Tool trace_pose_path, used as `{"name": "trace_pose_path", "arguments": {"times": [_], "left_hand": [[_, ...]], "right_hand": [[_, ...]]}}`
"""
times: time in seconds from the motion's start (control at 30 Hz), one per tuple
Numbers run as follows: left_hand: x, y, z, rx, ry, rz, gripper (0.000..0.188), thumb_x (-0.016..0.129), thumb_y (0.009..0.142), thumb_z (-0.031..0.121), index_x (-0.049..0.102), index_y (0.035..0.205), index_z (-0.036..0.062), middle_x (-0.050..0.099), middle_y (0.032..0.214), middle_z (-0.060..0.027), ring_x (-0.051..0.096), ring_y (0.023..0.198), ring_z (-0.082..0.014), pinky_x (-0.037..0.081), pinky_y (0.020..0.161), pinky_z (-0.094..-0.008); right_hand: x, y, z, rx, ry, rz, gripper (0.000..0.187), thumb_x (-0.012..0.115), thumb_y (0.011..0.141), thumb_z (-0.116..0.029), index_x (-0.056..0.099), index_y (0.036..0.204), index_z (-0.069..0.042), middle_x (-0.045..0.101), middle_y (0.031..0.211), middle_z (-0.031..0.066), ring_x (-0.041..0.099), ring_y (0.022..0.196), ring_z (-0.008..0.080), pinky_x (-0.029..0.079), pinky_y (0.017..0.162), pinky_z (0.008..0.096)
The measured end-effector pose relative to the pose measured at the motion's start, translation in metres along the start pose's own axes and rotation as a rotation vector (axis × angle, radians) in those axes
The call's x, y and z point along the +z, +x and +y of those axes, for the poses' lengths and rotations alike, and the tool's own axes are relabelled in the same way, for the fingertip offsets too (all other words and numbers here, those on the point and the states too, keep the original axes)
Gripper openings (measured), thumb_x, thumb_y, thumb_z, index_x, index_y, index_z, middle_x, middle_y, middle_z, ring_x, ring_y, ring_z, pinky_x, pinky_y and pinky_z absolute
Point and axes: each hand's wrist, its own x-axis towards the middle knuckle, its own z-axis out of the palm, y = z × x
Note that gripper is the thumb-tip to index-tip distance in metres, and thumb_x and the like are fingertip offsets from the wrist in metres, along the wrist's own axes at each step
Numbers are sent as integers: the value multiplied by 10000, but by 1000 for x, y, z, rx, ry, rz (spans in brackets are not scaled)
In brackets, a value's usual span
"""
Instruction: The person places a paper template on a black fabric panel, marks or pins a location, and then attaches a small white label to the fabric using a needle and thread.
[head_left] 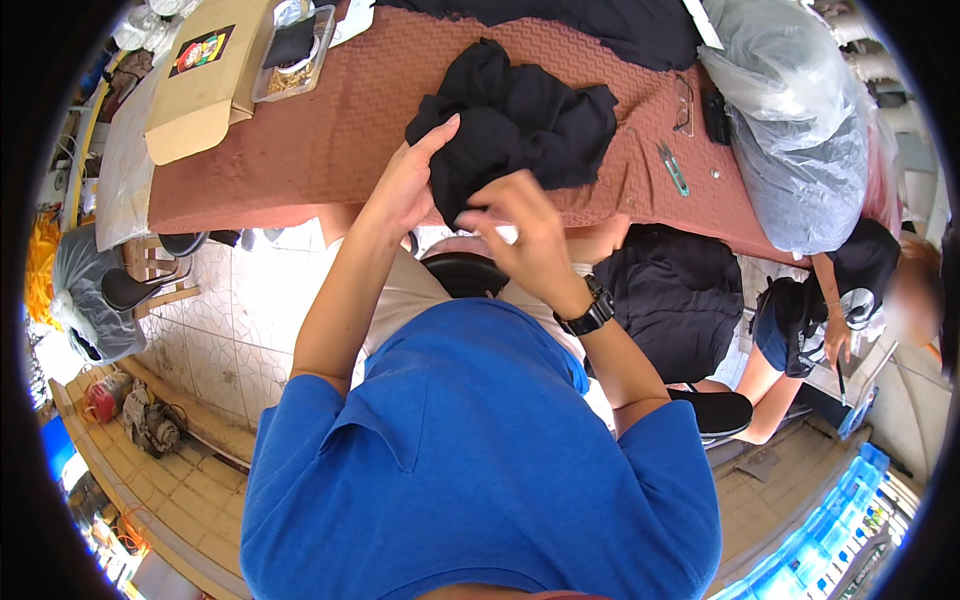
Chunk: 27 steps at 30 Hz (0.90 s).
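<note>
While the long bench (330,140) under its rust-brown patterned cover fills most of the scene, a bulging grey plastic sack (800,140) sits at its right end and a tan cardboard box (205,85) at its left, with a clear tray (300,60) just beside the box. Bunched near the bench's front edge lies the black cloth (520,120), crumpled in loose folds. Against its left side the left hand (408,185) lies open, fingers straight and thumb pointing up, palm pressed to the fabric. At the cloth's lower edge the right hand (525,235), a black watch on its wrist, has its fingers curled into a pinch; whether they grip fabric or a pale scrap beneath is unclear. Small green-handled snips (673,168) lie to the right, apart from the cloth.
</note>
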Motion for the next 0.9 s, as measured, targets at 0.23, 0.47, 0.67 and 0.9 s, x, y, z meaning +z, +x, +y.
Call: {"name": "trace_pose_path", "arguments": {"times": [0.23, 0.47, 0.67, 0.9], "left_hand": [[20, -6, -9, 198, 96, 42, 341, 674, 979, 183, 611, 1257, -5, 690, 1184, -122, 686, 1082, -208, 579, 916, -339], [10, -5, -13, 242, 3, 145, 310, 683, 977, 167, 619, 1234, 5, 693, 1158, -117, 685, 1081, -202, 581, 901, -339], [20, -10, -15, 247, 7, 117, 307, 691, 968, 145, 626, 1237, 13, 687, 1163, -88, 680, 1072, -188, 562, 922, -328], [32, -8, -24, 286, -10, 65, 328, 696, 964, 141, 617, 1257, 16, 672, 1199, -83, 651, 1095, -174, 545, 935, -330]], "right_hand": [[-16, 26, 33, 511, 481, 285, 305, 725, 952, -167, 550, 1136, 3, 636, 957, 89, 624, 750, 113, 518, 674, 246], [-19, 15, 50, 510, 490, 257, 216, 698, 933, -28, 583, 1115, -20, 613, 875, 33, 563, 708, 75, 487, 663, 228], [-26, 39, 18, 82, -68, 351, 217, 724, 866, 0, 681, 1077, -30, 586, 1003, 96, 592, 814, 188, 505, 707, 302], [-22, 69, 11, -165, -223, 146, 182, 729, 851, 23, 715, 1022, -38, 585, 946, 70, 578, 816, 186, 493, 716, 305]]}}
